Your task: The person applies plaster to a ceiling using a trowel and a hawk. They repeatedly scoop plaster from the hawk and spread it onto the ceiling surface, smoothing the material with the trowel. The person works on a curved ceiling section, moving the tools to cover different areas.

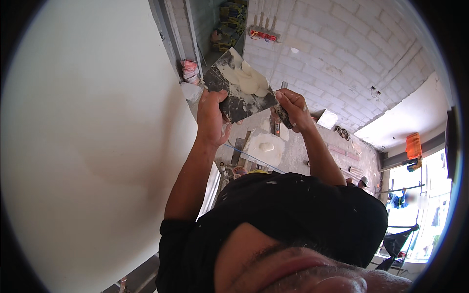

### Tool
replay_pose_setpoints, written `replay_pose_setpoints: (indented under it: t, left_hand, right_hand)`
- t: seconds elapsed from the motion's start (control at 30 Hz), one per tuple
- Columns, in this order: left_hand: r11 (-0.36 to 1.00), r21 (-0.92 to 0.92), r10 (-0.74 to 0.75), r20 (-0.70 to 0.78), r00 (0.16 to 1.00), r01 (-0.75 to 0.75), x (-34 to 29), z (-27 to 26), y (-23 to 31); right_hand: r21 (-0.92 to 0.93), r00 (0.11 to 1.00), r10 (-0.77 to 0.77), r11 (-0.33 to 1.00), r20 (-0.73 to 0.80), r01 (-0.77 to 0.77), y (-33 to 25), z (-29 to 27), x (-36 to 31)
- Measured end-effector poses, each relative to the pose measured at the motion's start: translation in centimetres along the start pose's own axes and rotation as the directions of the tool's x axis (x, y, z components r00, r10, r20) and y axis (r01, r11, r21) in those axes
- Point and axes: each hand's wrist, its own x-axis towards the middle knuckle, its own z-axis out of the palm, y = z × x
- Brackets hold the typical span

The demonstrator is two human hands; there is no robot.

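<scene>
Through the head feed I look into an unfinished room, a smooth pale wall (88,122) filling the left and a block wall (342,53) at the upper right. In front of me a dark flat board (239,110) is held up in the air above the floor (229,155). Cream paste (246,80) lies on it in thick folds, running from its top corner toward its right corner. My left hand (211,115) grips the board's lower left edge, thumb on the upper face. My right hand (295,110) is closed around the dark handle (283,117) of a tool, right beside the board's right corner; I cannot tell if the 2 touch. Below, a pale slab (274,151) carries 1 small mound of paste. Farther out I see a pink and white bag (189,69) near the pale wall's edge, a red box (264,34) set in the blocks, and an orange cloth (413,145) by the bright window (432,215).
</scene>
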Motion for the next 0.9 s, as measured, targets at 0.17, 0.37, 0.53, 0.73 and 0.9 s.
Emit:
replay_pose_setpoints:
  t: [0.17, 0.37, 0.53, 0.73, 0.9]
  left_hand:
    - [0.999, 0.029, 0.023, -0.039, 0.999, -0.021, -0.4, 0.4, 0.8]
    - [0.994, -0.106, 0.022, -0.031, 0.999, -0.025, -0.2, 1.0, 0.3]
    - [0.998, -0.042, -0.053, -0.008, 0.999, 0.052, 2.3, -2.5, -1.0]
    - [0.992, -0.037, -0.124, -0.096, 0.988, 0.121, 0.8, 0.6, 2.6]
    - [0.993, 0.039, -0.102, -0.241, 0.965, 0.114, -0.3, 2.1, 3.4]
  right_hand:
    - [-0.254, 0.982, -0.119, 0.964, -0.144, 0.079, -0.2, 0.3, 1.0]
    - [-0.401, 0.864, -0.223, 0.916, -0.452, 0.026, 2.1, -7.4, 5.9]
    - [-0.054, 0.909, -0.368, 0.93, -0.196, 0.364, -11.2, -4.2, 8.9]
    - [0.12, 0.665, -0.746, 0.657, -0.035, 0.744, -26.8, 5.2, 11.0]
    - [0.302, 0.529, -0.845, 0.484, -0.082, 0.821, -38.8, 10.1, 14.8]
